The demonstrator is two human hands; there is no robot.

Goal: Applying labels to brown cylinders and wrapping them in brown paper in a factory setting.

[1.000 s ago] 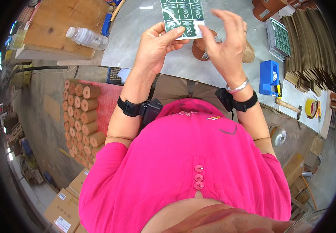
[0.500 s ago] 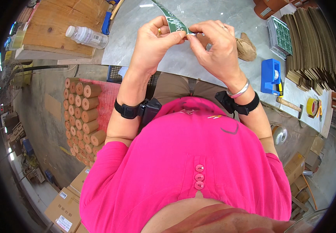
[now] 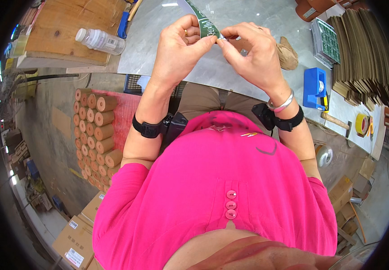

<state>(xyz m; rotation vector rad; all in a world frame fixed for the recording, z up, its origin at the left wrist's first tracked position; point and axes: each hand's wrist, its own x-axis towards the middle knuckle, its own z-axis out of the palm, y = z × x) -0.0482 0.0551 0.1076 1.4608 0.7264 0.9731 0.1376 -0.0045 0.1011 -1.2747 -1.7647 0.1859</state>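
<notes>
A thin green sheet (image 3: 207, 28) with white print, which looks like a label, is raised over the grey tabletop, its far end reaching the top of the view. My left hand (image 3: 175, 53) grips its near end between thumb and curled fingers. Thumb and forefinger of my right hand (image 3: 258, 60) pinch together at the sheet's near corner, meeting the left thumb tip. Just beyond the right hand lies a crumpled brown bundle (image 3: 287, 55). Part of a reddish-brown object shows under the right fingers, mostly hidden.
On the right stand a stack of green printed sheets (image 3: 326, 41), piled cardboard pieces (image 3: 361, 49), a blue tape dispenser (image 3: 312, 87), a hammer (image 3: 336, 120) and yellow tape (image 3: 362, 123). A clear bottle (image 3: 100, 41) lies left on a wooden board (image 3: 70, 27). Brown cylinders (image 3: 96, 135) are stacked below.
The green sheet has turned slightly, showing a different part of its print. Both hands have shifted a little, the right one slightly rightward, and still pinch the near end.
</notes>
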